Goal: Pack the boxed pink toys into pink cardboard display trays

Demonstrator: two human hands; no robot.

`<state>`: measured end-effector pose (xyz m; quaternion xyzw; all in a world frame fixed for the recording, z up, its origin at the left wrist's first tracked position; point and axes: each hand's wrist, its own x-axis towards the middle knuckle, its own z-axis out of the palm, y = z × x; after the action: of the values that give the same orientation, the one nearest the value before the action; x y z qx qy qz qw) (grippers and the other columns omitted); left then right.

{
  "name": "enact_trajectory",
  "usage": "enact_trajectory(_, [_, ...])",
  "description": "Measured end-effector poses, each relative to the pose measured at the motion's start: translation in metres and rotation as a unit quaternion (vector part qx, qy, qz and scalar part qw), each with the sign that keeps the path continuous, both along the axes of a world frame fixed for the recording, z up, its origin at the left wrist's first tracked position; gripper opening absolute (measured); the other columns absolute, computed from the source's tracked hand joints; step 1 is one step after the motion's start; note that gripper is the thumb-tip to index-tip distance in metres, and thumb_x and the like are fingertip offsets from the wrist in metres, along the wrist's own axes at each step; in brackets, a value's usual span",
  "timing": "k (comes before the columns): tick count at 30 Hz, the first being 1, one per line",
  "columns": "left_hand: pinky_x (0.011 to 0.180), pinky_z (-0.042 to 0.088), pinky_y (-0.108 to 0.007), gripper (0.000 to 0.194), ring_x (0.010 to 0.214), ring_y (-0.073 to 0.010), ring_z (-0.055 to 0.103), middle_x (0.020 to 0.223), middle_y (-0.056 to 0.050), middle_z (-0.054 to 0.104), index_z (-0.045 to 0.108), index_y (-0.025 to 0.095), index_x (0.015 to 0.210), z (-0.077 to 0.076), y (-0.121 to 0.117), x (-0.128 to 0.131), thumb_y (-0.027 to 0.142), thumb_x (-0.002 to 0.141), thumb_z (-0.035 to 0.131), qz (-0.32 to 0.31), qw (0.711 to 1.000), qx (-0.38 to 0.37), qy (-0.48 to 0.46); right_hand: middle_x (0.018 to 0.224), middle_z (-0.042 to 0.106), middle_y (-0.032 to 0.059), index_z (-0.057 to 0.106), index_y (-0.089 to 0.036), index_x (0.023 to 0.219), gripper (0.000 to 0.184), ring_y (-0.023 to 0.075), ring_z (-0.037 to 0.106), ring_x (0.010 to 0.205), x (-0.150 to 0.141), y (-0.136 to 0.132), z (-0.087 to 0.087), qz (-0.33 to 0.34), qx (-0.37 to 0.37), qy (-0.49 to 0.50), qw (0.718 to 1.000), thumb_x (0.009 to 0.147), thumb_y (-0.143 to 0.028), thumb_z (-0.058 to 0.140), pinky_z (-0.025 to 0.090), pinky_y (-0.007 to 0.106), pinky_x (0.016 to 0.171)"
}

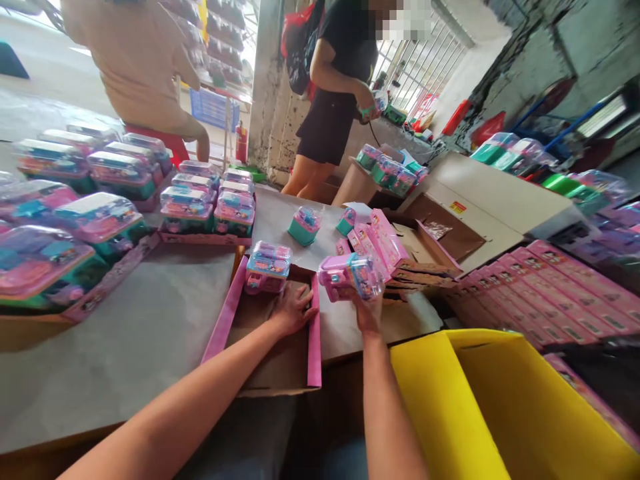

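Observation:
My left hand (291, 308) rests inside an open cardboard tray with pink walls (314, 347) and presses on its floor near the right wall, fingers partly curled. One packaged toy (269, 266), pink and teal under a clear lid, stands at the tray's far end. My right hand (369, 313) holds a similar packaged toy (351, 275) up just to the right of the tray, above the grey table (150, 333).
Filled trays of the same toys (207, 207) cover the table's left and back. Flat pink cartons (550, 293) are stacked at right, beside open cardboard boxes (430, 240). A yellow bin (495, 407) stands at the lower right. Two people (335, 87) stand beyond the table.

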<state>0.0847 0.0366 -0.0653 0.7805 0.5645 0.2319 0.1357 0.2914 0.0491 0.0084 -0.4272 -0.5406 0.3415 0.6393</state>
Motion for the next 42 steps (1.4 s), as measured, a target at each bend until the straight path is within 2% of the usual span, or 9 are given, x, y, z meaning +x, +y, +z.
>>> enact_trajectory(4, [0.118, 0.027, -0.062, 0.047, 0.142, -0.0377, 0.037, 0.144, -0.010, 0.056, 0.065, 0.024, 0.133, 0.006, -0.001, -0.002, 0.051, 0.098, 0.050, -0.025, 0.998, 0.049, 0.014, 0.114, 0.069, 0.0051, 0.043, -0.024, 0.122, 0.077, 0.0189, 0.069, 0.095, -0.031, 0.011, 0.001, 0.089, -0.038, 0.017, 0.995, 0.061, -0.031, 0.090, 0.058, 0.038, 0.090])
enact_trajectory(7, [0.121, 0.024, -0.061, 0.041, 0.135, -0.0303, 0.048, 0.135, -0.009, 0.063, 0.066, 0.025, 0.129, 0.009, -0.003, -0.004, 0.047, 0.100, 0.047, -0.070, 0.993, 0.098, 0.007, 0.113, 0.069, 0.0050, 0.044, -0.024, 0.121, 0.076, 0.0178, 0.069, 0.094, -0.038, 0.022, -0.001, 0.111, -0.043, 0.002, 0.993, 0.062, -0.032, 0.090, 0.057, 0.034, 0.087])
enact_trajectory(13, [0.114, 0.033, -0.058, 0.039, 0.134, -0.0352, 0.046, 0.141, -0.009, 0.058, 0.069, 0.028, 0.127, 0.006, -0.005, -0.004, 0.046, 0.095, 0.056, -0.028, 0.994, 0.103, -0.012, 0.116, 0.066, 0.0046, 0.044, -0.024, 0.121, 0.081, 0.0184, 0.067, 0.099, -0.035, 0.041, 0.003, 0.188, -0.062, -0.035, 0.980, 0.057, -0.031, 0.093, 0.057, 0.031, 0.086])
enact_trajectory(17, [0.115, 0.031, -0.058, 0.042, 0.136, -0.0370, 0.043, 0.149, -0.008, 0.051, 0.066, 0.029, 0.131, 0.008, -0.006, -0.004, 0.048, 0.096, 0.053, -0.031, 0.997, 0.067, -0.006, 0.118, 0.065, 0.0055, 0.043, -0.024, 0.124, 0.079, 0.0185, 0.067, 0.101, -0.040, 0.045, 0.002, 0.177, -0.048, -0.049, 0.982, 0.061, -0.035, 0.090, 0.055, 0.032, 0.089])
enact_trajectory(23, [0.116, 0.029, -0.057, 0.045, 0.135, -0.0379, 0.040, 0.148, -0.008, 0.052, 0.066, 0.027, 0.133, 0.012, -0.007, -0.005, 0.049, 0.096, 0.050, -0.027, 0.998, 0.048, -0.003, 0.119, 0.065, 0.0072, 0.043, -0.022, 0.124, 0.075, 0.0190, 0.066, 0.102, -0.046, 0.044, 0.004, 0.153, -0.028, -0.055, 0.986, 0.065, -0.040, 0.087, 0.054, 0.035, 0.091])
enact_trajectory(27, [0.117, 0.027, -0.058, 0.045, 0.138, -0.0383, 0.038, 0.150, -0.008, 0.049, 0.065, 0.027, 0.134, 0.010, -0.006, -0.003, 0.047, 0.096, 0.051, -0.030, 0.998, 0.048, -0.013, 0.120, 0.065, 0.0074, 0.043, -0.022, 0.126, 0.078, 0.0193, 0.067, 0.103, -0.049, 0.043, 0.002, 0.157, -0.038, -0.040, 0.986, 0.063, -0.036, 0.089, 0.055, 0.034, 0.091])
enact_trajectory(33, [0.115, 0.031, -0.059, 0.050, 0.141, -0.0401, 0.034, 0.150, -0.009, 0.050, 0.062, 0.028, 0.138, 0.010, -0.007, -0.005, 0.051, 0.095, 0.051, -0.030, 0.999, 0.015, -0.009, 0.112, 0.071, 0.0108, 0.049, -0.017, 0.131, 0.072, 0.0236, 0.068, 0.103, -0.062, 0.033, -0.009, 0.158, -0.078, -0.090, 0.980, 0.075, -0.053, 0.076, 0.056, 0.043, 0.092])
enact_trajectory(37, [0.113, 0.033, -0.060, 0.049, 0.141, -0.0409, 0.034, 0.151, -0.009, 0.049, 0.064, 0.029, 0.135, 0.014, -0.010, -0.006, 0.054, 0.096, 0.048, -0.038, 0.999, 0.004, 0.011, 0.117, 0.069, 0.0114, 0.049, -0.018, 0.131, 0.076, 0.0225, 0.067, 0.104, -0.052, 0.036, -0.005, 0.149, -0.061, -0.111, 0.981, 0.069, -0.044, 0.084, 0.055, 0.042, 0.096])
enact_trajectory(42, [0.114, 0.033, -0.057, 0.049, 0.135, -0.0371, 0.046, 0.143, -0.011, 0.057, 0.063, 0.026, 0.135, 0.022, -0.010, -0.003, 0.053, 0.097, 0.045, -0.039, 0.999, -0.011, 0.021, 0.123, 0.063, 0.0122, 0.049, -0.018, 0.127, 0.074, 0.0226, 0.064, 0.108, -0.036, 0.045, 0.005, 0.157, -0.015, -0.223, 0.962, 0.067, -0.042, 0.087, 0.053, 0.041, 0.098])
